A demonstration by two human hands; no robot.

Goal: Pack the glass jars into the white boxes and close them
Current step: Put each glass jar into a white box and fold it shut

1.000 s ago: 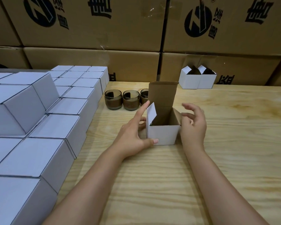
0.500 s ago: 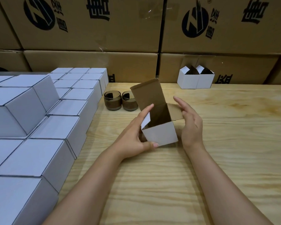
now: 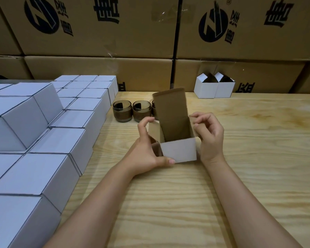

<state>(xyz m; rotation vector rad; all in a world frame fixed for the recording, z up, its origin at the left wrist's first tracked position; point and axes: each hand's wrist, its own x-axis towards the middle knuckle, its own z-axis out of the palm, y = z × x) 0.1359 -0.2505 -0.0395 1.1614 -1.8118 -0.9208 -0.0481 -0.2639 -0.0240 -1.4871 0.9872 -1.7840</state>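
Where a second ago the box (image 3: 178, 152) stood square on the table (image 3: 258, 158) with loose fingers beside it, it is now taken up between both hands at mid-table, near edge toward the person (whether its base rests on the wood or hangs just above, I cannot tell). Its lid (image 3: 170, 111) stands upright at the back, and the side flaps (image 3: 155, 130) are spread outward rather than raised. The left hand (image 3: 145, 149) grips the left wall, thumb pressed on the front face, fingertips pinching that flap; the right hand (image 3: 210, 136) curls round the right side and pinches the other flap. No jar shows inside, so the mouth is probably being opened to receive one. Three jars (image 3: 122, 111) wait just behind, the third half hidden by the lid. Closed boxes (image 3: 66, 140) are stacked at left, two open ones (image 3: 214, 87) stand at the back, and cartons (image 3: 115, 25) wall the rear.
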